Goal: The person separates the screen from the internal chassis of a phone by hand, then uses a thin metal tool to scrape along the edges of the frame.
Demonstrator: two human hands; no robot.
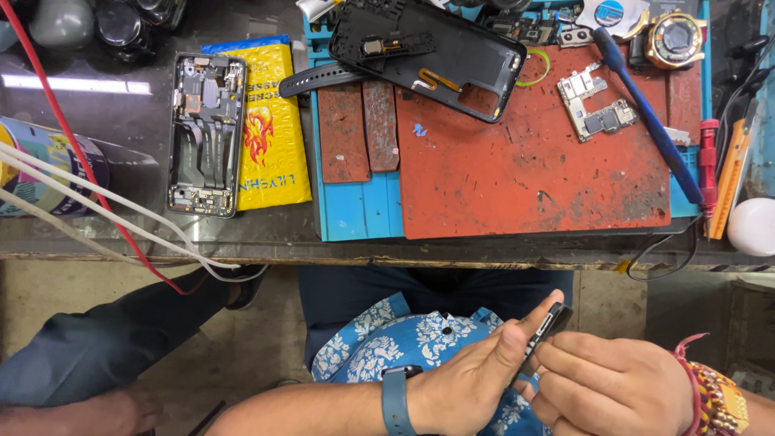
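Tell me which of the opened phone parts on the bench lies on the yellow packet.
The opened phone frame with bare internals and flex cables, at the bench's left, partly overlaps the yellow packet. The black back cover rests on the red mat instead.

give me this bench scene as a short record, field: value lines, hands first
left hand: left hand grips a thin black phone part, thumb along its edge
right hand: right hand pinches the same part from the other side
left wrist: blue watch strap
bench: red work mat on a blue tray
on mat: black phone back cover, circuit board, blue-handled tool
left of mat: opened phone frame beside a yellow packet
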